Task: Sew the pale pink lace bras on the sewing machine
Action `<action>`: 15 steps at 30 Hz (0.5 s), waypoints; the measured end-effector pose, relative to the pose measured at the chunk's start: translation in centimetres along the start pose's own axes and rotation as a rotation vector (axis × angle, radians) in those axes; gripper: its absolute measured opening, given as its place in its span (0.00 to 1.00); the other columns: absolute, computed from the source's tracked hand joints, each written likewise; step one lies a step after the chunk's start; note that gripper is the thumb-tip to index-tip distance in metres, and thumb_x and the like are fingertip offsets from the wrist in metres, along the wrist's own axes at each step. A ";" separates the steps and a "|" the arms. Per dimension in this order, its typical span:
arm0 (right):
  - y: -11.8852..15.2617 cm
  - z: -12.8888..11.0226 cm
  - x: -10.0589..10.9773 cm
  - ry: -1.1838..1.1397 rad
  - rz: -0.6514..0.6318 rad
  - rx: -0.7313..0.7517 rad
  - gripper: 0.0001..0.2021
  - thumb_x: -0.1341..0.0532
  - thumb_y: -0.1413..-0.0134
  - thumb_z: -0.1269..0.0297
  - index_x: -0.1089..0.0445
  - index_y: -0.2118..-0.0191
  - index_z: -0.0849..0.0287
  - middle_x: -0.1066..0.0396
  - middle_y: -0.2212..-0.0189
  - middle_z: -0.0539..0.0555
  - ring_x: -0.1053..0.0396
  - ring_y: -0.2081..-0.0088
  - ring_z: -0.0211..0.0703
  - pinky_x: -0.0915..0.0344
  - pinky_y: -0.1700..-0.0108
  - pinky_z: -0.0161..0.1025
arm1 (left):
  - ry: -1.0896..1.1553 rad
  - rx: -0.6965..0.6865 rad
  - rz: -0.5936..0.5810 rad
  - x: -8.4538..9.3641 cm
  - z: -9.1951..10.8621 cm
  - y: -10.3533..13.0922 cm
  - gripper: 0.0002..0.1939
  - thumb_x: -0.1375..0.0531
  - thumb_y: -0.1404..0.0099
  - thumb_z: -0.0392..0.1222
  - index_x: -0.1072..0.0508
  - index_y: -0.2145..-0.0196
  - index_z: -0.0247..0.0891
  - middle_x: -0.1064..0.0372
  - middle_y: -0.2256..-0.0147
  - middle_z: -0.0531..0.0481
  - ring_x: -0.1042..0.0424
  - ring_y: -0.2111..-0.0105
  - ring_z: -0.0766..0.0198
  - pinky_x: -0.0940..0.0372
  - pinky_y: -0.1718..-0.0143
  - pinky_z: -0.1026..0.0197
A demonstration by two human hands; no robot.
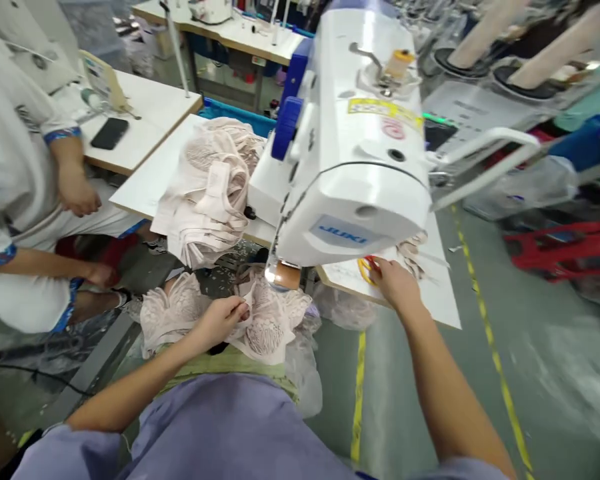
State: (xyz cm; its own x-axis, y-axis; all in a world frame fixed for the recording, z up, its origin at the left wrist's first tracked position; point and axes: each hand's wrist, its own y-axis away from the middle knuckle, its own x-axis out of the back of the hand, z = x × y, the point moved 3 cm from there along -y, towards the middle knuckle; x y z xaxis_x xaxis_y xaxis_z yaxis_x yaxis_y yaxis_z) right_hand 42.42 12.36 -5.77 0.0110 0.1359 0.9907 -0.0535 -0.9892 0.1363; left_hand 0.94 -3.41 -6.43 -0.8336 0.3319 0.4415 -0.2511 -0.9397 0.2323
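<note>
Lace bra [267, 333] is lying across the lap at lower centre, below the sewing machine [363, 180]. The left hand [219, 321] is pinching its edge; the right hand [396, 281], right of centre, is gripping a red-and-yellow tool [367, 268], possibly snips. Trimming is seemingly starting or ending; if starting, the next move is calling for bringing the tool to the edge.

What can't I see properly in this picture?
All in the head view:
Yellow-and-red object: partly hidden by the right hand, so I can't tell its whole shape.
Yellow label on the sewing machine: words too small and blurred.
Neighbour: head cut off by the left edge.
</note>
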 end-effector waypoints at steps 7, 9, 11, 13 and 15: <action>12.1 0.7 -3.0 -0.269 -0.010 -0.034 0.22 0.41 0.45 0.54 0.34 0.48 0.61 0.26 0.63 0.61 0.27 0.67 0.53 0.35 0.72 0.42 | 0.183 0.115 0.005 1.2 -0.4 1.0 0.20 0.49 0.28 0.54 0.25 0.65 0.38 0.25 0.67 0.48 0.28 0.68 0.62 0.37 0.67 0.64; 17.0 -1.3 -3.1 -0.512 0.019 -0.013 0.25 0.41 0.46 0.50 0.36 0.47 0.61 0.27 0.67 0.58 0.28 0.71 0.49 0.34 0.75 0.41 | 0.292 0.143 -0.006 1.3 -0.7 1.1 0.21 0.49 0.28 0.55 0.25 0.63 0.37 0.24 0.65 0.47 0.28 0.68 0.62 0.36 0.66 0.63; 21.1 -5.1 -2.9 -0.692 0.032 0.122 0.24 0.40 0.45 0.51 0.36 0.47 0.59 0.27 0.61 0.60 0.28 0.68 0.48 0.33 0.77 0.39 | 0.443 0.169 -0.020 1.3 -0.8 1.0 0.21 0.47 0.29 0.57 0.25 0.62 0.37 0.24 0.64 0.47 0.28 0.67 0.62 0.35 0.66 0.63; 23.5 -9.8 -2.7 -0.701 -0.024 0.339 0.23 0.37 0.45 0.56 0.35 0.45 0.56 0.28 0.53 0.61 0.28 0.65 0.45 0.28 0.69 0.41 | 0.584 0.196 -0.027 1.2 -0.8 0.9 0.20 0.43 0.32 0.57 0.25 0.62 0.36 0.24 0.64 0.47 0.28 0.68 0.63 0.35 0.65 0.63; 24.1 -13.8 -2.5 -0.680 0.032 0.469 0.20 0.37 0.43 0.59 0.34 0.45 0.55 0.28 0.52 0.60 0.27 0.61 0.46 0.27 0.66 0.41 | 0.657 0.211 -0.025 1.2 -0.7 0.8 0.20 0.41 0.34 0.57 0.25 0.62 0.36 0.25 0.64 0.47 0.28 0.68 0.64 0.35 0.65 0.63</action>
State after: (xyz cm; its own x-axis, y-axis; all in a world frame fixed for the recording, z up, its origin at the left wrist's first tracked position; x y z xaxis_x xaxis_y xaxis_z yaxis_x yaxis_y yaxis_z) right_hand 27.33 -11.08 -4.93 0.6264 0.1934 0.7551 0.3567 -0.9325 -0.0570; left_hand -0.61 -3.87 -6.32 -0.9707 0.1719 -0.1677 -0.2288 -0.8740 0.4287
